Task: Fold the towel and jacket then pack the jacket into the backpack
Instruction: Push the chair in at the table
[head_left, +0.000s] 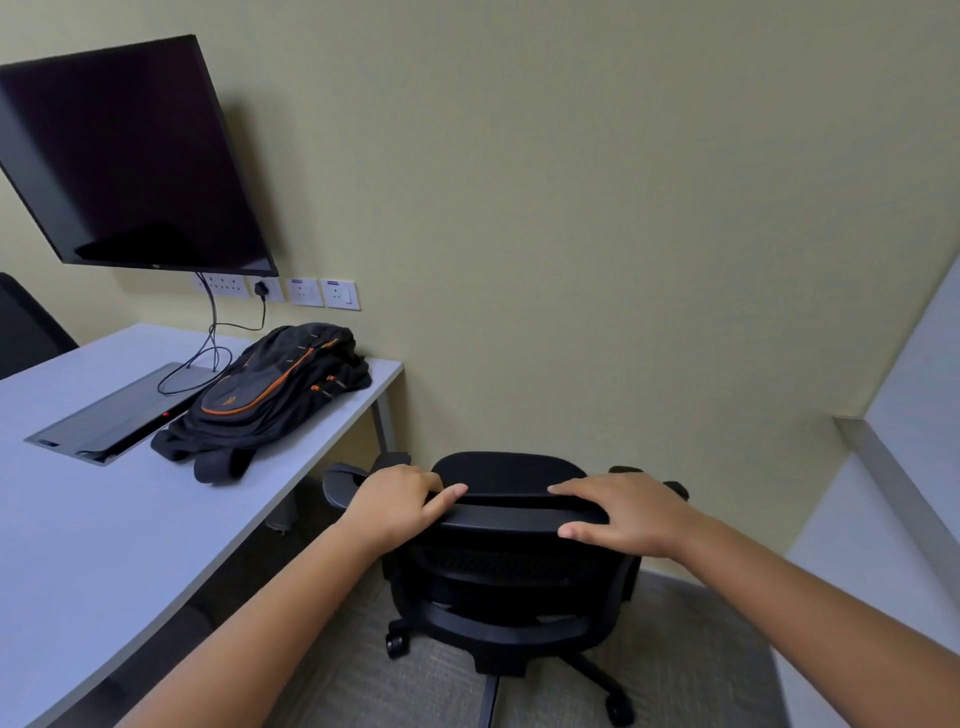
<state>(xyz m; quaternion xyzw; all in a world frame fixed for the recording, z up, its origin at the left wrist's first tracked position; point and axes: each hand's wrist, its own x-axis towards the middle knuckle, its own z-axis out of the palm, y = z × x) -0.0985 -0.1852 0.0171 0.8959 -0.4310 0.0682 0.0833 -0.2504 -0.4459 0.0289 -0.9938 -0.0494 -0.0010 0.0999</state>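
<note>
Both hands, left hand and right hand, gripped the chair; folding seemingly unstarted, backpack next.

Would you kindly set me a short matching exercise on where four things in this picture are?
Things:
1. backpack
2. monitor
3. left hand
4. office chair

Places:
A. on the wall
B. on the carpet beside the table
C. lying on the table
D. on the chair's top edge

Pairs: 1-C, 2-A, 3-D, 4-B
</note>
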